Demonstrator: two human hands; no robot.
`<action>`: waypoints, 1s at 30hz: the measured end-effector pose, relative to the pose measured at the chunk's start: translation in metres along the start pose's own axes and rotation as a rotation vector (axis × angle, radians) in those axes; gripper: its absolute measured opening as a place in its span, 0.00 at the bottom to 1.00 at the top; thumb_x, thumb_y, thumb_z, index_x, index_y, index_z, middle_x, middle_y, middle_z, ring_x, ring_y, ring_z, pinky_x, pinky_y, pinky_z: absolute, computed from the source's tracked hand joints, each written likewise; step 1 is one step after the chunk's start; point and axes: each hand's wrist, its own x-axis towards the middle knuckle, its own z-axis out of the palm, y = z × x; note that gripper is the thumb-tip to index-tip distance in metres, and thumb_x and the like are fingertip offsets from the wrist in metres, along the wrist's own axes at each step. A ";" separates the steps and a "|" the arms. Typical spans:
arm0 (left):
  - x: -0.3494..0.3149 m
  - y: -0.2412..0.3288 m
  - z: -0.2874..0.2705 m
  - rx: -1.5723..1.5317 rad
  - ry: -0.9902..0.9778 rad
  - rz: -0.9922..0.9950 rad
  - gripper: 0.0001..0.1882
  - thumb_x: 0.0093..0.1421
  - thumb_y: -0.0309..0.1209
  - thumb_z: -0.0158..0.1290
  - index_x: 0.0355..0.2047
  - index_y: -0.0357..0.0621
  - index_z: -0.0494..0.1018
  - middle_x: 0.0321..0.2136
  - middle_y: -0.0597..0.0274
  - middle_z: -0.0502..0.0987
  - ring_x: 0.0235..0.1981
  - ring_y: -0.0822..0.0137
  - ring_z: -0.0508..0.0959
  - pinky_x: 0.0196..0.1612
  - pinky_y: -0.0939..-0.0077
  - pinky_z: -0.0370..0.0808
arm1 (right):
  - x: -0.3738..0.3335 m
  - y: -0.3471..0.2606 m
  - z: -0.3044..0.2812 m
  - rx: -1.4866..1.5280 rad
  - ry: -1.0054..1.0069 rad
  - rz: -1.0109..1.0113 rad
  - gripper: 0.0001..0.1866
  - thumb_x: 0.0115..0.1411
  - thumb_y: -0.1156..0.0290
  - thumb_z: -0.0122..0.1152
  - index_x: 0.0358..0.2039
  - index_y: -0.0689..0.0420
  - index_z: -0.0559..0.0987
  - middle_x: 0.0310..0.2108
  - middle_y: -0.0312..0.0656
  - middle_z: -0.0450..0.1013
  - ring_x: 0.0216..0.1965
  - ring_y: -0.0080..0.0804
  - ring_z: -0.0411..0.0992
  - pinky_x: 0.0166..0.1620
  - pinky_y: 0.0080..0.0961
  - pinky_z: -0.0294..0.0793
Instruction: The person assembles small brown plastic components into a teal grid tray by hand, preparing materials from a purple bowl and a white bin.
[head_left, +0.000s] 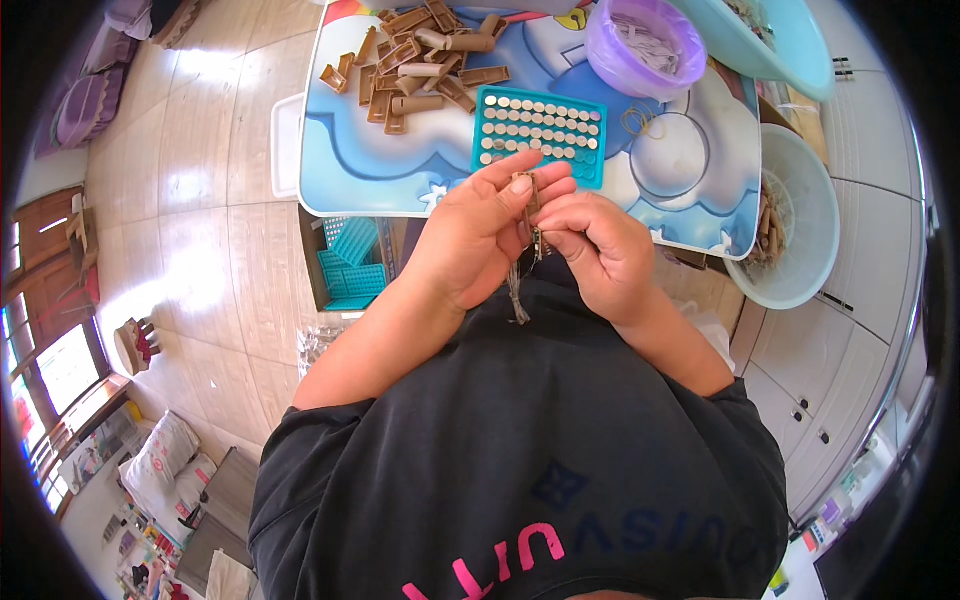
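Brown piece (532, 186), small and narrow, was found in the left hand (487, 215), lying across the fingers with the thumb pressed down on it; that hand was clamped on the piece. Thin greyish strands (517, 296) hung from its near end, in front of the dark shirt. The right hand (606, 250) was just to the right, thumb and forefinger brought close at the near end of the piece; whether they were clamped on it could not be told, the detail being too small. Both hands were at the near edge of the tabletop (365, 180), which bore a blue and white cloud pattern.

Containers were noted as follows. Just beyond the hands, a teal tray (592, 179) held rows of round, silvery discs (537, 120); its near right part showed bare teal. Far right of it, a purple-lined tub (600, 58) contained pale, thin strips (650, 45). Farther right, a light blue basin (812, 62) held a mixed heap, contents unclear. Beside the tabletop at right, a pale translucent tub (812, 205) contained brown items. At left, below tabletop level, a box (313, 255) held several teal grid trays (352, 283).

Loose brown casings (415, 72) were piled at far left on the tabletop.
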 end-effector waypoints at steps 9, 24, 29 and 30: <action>0.001 -0.009 -0.022 -0.089 -0.124 -0.110 0.17 0.61 0.30 0.49 0.50 0.36 0.66 0.40 0.58 0.75 0.37 0.71 0.77 0.45 0.74 0.74 | 0.008 0.008 -0.003 -0.087 0.178 -0.037 0.04 0.50 0.79 0.63 0.27 0.61 0.76 0.27 0.39 0.70 0.26 0.26 0.68 0.27 0.18 0.67; -0.003 -0.006 -0.015 0.140 -0.012 -0.099 0.18 0.62 0.29 0.48 0.52 0.36 0.66 0.40 0.57 0.76 0.37 0.67 0.78 0.44 0.73 0.76 | 0.014 0.011 -0.008 -0.310 0.102 -0.110 0.06 0.48 0.82 0.63 0.27 0.61 0.76 0.30 0.41 0.68 0.28 0.26 0.66 0.30 0.18 0.67; -0.002 -0.003 -0.015 0.139 0.026 0.012 0.13 0.62 0.27 0.47 0.45 0.34 0.68 0.37 0.55 0.76 0.37 0.65 0.77 0.44 0.72 0.76 | 0.014 0.006 -0.004 -0.300 0.172 -0.134 0.14 0.43 0.73 0.68 0.29 0.58 0.72 0.27 0.38 0.70 0.27 0.35 0.69 0.30 0.28 0.67; -0.001 -0.004 -0.013 0.138 0.028 0.013 0.13 0.62 0.27 0.47 0.45 0.34 0.68 0.37 0.55 0.76 0.37 0.65 0.77 0.44 0.72 0.76 | 0.011 0.003 -0.002 -0.298 0.169 -0.134 0.14 0.43 0.73 0.68 0.29 0.58 0.72 0.27 0.38 0.70 0.27 0.35 0.69 0.30 0.28 0.67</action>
